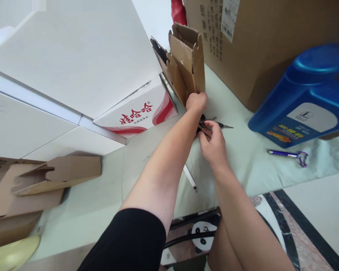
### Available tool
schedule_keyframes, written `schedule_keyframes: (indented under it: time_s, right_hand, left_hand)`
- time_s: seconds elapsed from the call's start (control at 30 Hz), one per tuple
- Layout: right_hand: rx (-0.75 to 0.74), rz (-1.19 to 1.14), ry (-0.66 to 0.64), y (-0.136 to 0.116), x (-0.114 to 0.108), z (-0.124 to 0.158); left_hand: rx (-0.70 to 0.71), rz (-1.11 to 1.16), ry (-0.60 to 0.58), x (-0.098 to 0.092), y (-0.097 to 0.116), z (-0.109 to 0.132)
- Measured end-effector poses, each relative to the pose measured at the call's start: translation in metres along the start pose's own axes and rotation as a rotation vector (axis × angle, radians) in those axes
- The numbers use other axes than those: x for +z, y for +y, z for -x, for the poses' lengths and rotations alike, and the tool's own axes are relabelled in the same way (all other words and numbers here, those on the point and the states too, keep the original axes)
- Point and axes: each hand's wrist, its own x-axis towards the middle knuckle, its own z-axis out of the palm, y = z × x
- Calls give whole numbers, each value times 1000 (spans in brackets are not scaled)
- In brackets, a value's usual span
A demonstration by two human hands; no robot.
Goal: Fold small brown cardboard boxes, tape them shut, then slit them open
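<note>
My left hand (197, 101) is closed at the lower front edge of an upright, open-topped cardboard box (198, 71); its fingertips are hidden. Just below it, my right hand (214, 145) has curled fingers around a bunch of small dark tools (202, 121), partly covered by both hands. One of these is a screwdriver-like tool (225, 126) whose thin metal tip points right. A second narrow cardboard piece (173, 73) stands against the box on its left. Under my left forearm, a slim white strip (190, 178) lies on the pale cloth.
A white and red carton (141, 113) stands left, by white cabinet panels (73, 56). On the right are a blue oil jug (296, 101), a large brown carton (260, 45) and a purple peeler-like tool (288, 154). Folded cardboard (73, 169) and a yellow object (14, 254) lie lower left.
</note>
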Motion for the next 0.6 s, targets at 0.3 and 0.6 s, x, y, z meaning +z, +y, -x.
schedule_keyframes:
  time_s: [0.3,0.6]
  right_hand:
    - [-24,4,6,0,0,1]
    - [-84,151,-56,4,14,14]
  left_hand:
    - [3,106,-43,-12,-12,34]
    - [216,270,-38,-136,-135,177]
